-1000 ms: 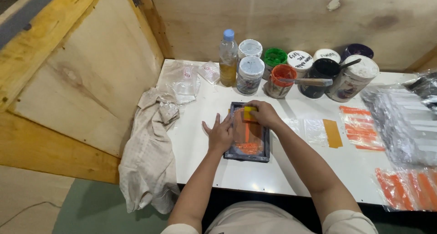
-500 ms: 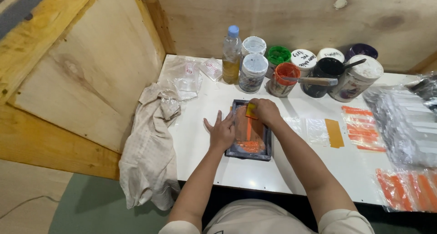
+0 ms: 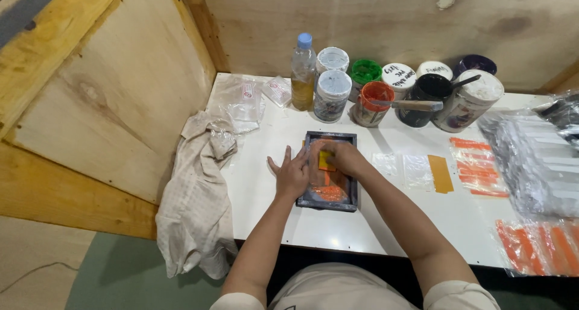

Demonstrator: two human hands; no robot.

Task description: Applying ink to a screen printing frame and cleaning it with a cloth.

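- Left hand (image 3: 292, 173): palm down, fingers spread apart and flat, pressing on the left edge of the small dark printing frame (image 3: 329, 170). Forearm runs straight up from the body, wrist level.
- Right hand (image 3: 338, 157): fingers curled together and clamped on a yellow squeegee (image 3: 325, 160), held over the upper half of the frame's mesh. Forearm comes in on a diagonal from the lower right, elbow bent.
- Frame lies flat on the white table (image 3: 265, 195), near the front edge, directly ahead of the person. Orange ink (image 3: 329, 193) is pooled at the near end of the mesh.
- Beige cloth (image 3: 199, 195) hangs over the table's left edge, well apart from the frame.
- Paint tubs (image 3: 378, 102) and a plastic bottle (image 3: 303, 75) stand in a row at the back.
- Clear sachets (image 3: 416, 165) and an orange strip (image 3: 440, 173) lie just right of the frame.
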